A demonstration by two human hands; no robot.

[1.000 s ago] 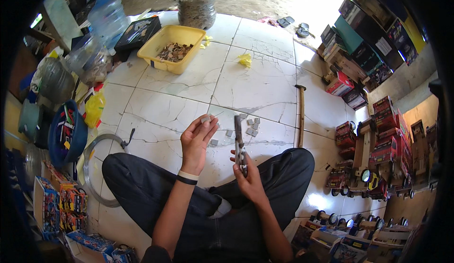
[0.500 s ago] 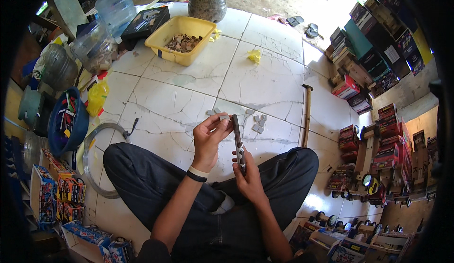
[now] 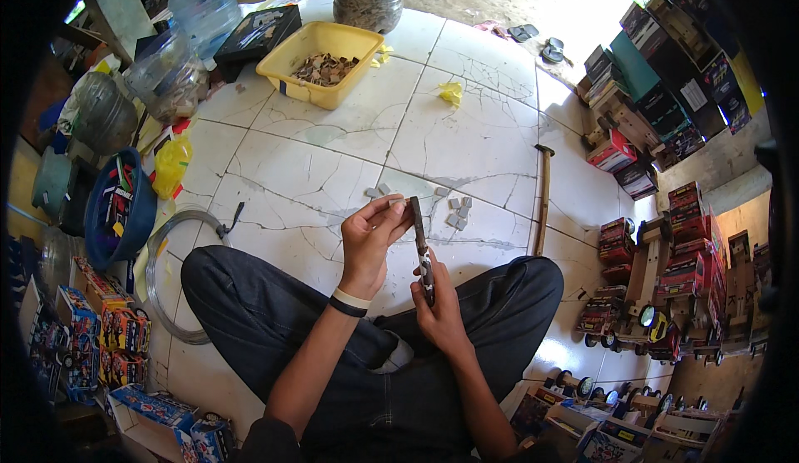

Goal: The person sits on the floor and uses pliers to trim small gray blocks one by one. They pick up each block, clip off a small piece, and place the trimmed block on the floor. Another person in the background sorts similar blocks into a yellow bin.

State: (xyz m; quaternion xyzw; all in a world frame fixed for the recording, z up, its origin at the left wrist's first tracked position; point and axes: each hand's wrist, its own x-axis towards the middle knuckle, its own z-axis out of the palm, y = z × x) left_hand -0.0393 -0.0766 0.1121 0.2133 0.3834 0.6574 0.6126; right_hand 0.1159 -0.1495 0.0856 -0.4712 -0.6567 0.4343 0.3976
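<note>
One cream wristband (image 3: pixel 350 299), worn on my left; one black wristband (image 3: pixel 346 308), just beside it, elbow side. One pair dark blue-grey trousers (image 3: pixel 366 388), mine, pale centre stitching. One dark sleeve (image 3: pixel 273 442), my left arm.

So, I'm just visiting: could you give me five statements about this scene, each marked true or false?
1. The right hand holds a dark hand tool. True.
2. The left hand lies flat on the floor. False: it is raised, its fingertips pinched together beside the tool's upper end.
3. Small grey pieces lie on the tiles. True.
4. The yellow basin is empty. False: it holds many small brownish pieces.
5. A hammer lies on the floor to the person's right. True.
</note>
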